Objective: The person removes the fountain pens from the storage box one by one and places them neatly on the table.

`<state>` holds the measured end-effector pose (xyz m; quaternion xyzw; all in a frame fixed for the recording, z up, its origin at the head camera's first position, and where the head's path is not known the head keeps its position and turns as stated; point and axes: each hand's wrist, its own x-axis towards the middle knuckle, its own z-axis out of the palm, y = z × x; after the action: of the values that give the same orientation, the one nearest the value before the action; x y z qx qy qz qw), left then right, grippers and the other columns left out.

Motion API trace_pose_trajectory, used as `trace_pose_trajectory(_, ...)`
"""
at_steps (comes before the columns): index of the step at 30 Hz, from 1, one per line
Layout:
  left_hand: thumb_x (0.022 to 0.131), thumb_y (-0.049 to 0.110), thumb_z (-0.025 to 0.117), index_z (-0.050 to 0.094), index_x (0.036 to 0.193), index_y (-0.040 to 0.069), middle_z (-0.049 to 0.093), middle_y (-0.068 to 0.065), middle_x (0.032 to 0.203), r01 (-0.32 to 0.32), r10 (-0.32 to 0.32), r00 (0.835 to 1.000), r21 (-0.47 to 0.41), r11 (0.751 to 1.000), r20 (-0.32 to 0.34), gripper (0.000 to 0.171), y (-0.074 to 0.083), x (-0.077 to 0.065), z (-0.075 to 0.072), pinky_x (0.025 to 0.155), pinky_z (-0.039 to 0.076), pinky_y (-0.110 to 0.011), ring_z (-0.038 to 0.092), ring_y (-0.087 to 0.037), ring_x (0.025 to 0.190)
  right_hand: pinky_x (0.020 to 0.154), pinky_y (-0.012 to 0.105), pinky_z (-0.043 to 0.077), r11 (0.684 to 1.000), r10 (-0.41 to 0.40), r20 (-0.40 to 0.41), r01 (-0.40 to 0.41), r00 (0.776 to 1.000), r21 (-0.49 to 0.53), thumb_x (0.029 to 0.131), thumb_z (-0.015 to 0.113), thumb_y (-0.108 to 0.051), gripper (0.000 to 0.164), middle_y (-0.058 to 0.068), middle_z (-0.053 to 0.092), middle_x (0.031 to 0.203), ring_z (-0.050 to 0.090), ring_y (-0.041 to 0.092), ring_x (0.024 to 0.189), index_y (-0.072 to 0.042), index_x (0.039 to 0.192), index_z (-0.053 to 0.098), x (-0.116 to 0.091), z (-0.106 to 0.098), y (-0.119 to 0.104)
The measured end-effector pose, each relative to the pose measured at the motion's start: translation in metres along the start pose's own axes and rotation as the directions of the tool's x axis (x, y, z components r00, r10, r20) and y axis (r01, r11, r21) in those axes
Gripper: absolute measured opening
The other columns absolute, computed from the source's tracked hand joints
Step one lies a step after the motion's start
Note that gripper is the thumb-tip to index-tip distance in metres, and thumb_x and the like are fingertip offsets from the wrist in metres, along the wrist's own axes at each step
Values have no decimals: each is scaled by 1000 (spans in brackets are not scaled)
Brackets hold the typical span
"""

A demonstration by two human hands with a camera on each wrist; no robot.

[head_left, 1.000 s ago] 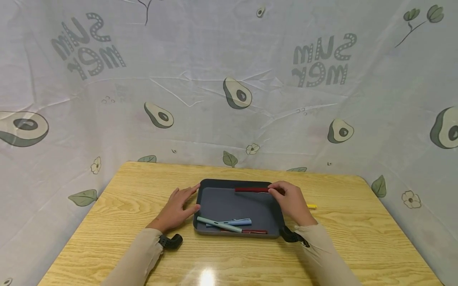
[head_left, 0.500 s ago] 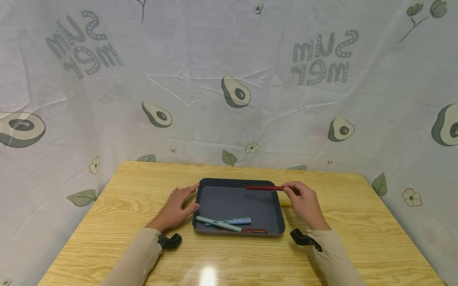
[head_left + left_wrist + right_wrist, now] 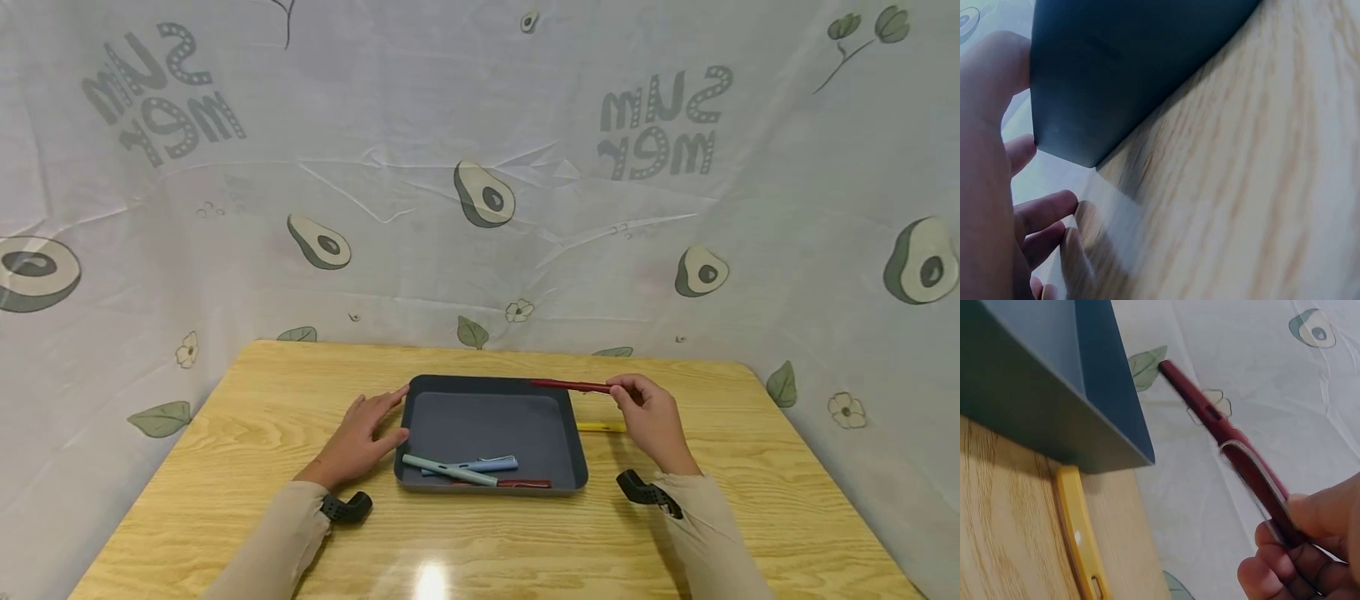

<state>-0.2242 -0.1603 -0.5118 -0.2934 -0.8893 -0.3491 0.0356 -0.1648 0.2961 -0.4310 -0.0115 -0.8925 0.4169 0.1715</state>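
Note:
My right hand pinches a dark red fountain pen by its clipped end, between thumb and fingers. The pen points left, its free tip overlapping the far right corner of the grey tray in the head view. In the right wrist view the red pen hangs beyond the tray's corner. My left hand lies at the tray's left side, fingers extended, thumb and index fingertip against the rim. Along the tray's near side lie a pale green pen, a blue pen and another dark red pen.
A yellow pen lies on the wooden table just right of the tray, one end close to its wall. Behind the table hangs a pale printed cloth.
My right hand has moved right and away from me, carrying the red pen from over the tray past its right rim. More of the yellow pen shows now. The left hand stays at the tray.

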Motion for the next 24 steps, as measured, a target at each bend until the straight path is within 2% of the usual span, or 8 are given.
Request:
trace_pose_trajectory(6,103,39,65,33,164,21,48,-14,157,-6,6,1000,-3,1000,-1,72,1,0,-2,125,7,-64,38,-40,149,61,26,47,999,44,-17,-43,999,18,109,56,-23,27,22,66,102,56,20,74,-3,119,70,1,-5,8)
trace_pose_trajectory(11,103,40,65,33,164,20,48,-14,157,-9,9,1000,-1,1000,1,72,2,-2,-2,125,8,-64,38,-40,149,63,25,46,995,103,-30,-103,994,12,110,54,-25,29,22,66,107,54,16,77,-3,122,69,2,-11,13)
trace_pose_trajectory(14,103,41,64,33,164,20,48,-13,157,-13,13,1000,5,1000,3,72,1,-2,-1,125,8,-64,38,-39,149,63,25,45,990,143,-59,-143,988,7,110,52,-27,31,22,64,108,53,16,77,-2,123,67,2,-16,17)
trace_pose_trajectory(19,103,42,63,32,165,22,47,-12,158,-11,11,1000,11,1000,4,72,-2,-2,1,125,8,-63,38,-37,150,71,27,44,980,190,-111,-195,976,-43,112,48,-27,34,22,64,116,53,21,87,0,125,65,2,-23,25)
trace_pose_trajectory(21,103,43,63,32,165,21,47,-12,158,-13,13,1000,9,1000,3,72,-1,-2,0,125,8,-63,38,-38,149,74,31,44,973,211,-106,-219,972,-69,112,46,-27,35,22,64,117,54,25,91,0,125,64,2,-25,29)
trace_pose_trajectory(24,103,43,63,33,164,20,47,-12,158,-17,17,1000,7,1000,-1,72,0,-2,-1,125,8,-64,38,-38,149,75,35,46,966,237,-59,-242,970,-95,112,45,-26,35,22,63,117,55,28,95,0,125,64,3,-24,33)
